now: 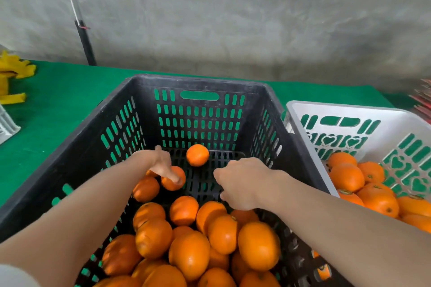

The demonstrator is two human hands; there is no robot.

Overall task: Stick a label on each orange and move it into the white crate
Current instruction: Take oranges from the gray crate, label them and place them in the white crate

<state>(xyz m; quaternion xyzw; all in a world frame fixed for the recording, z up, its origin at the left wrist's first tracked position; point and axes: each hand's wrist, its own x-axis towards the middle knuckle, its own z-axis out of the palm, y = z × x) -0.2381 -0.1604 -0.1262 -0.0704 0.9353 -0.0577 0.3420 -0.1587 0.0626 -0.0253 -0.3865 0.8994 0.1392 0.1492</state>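
Observation:
A black crate (pixel 198 81) stands on the green table, with several oranges (pixel 190 253) heaped at its near end. One orange (pixel 197 155) lies alone on the crate floor by the far wall. My left hand (pixel 162 164) reaches into the crate, its fingers laid over an orange (pixel 170 184) while the thumb points up, clear of it. My right hand (pixel 240 184) hovers over the bare crate floor with its back up and fingers curled under; I see nothing in it. The white crate (pixel 345 107) at the right holds several oranges (pixel 347 177).
Green cloth (pixel 58 100) covers the table. Yellow material (pixel 11 72) and the corner of a white basket (pixel 7 126) sit at the far left. A black pole (pixel 85 42) leans at the grey wall. A reddish stack (pixel 422 98) shows at the right edge.

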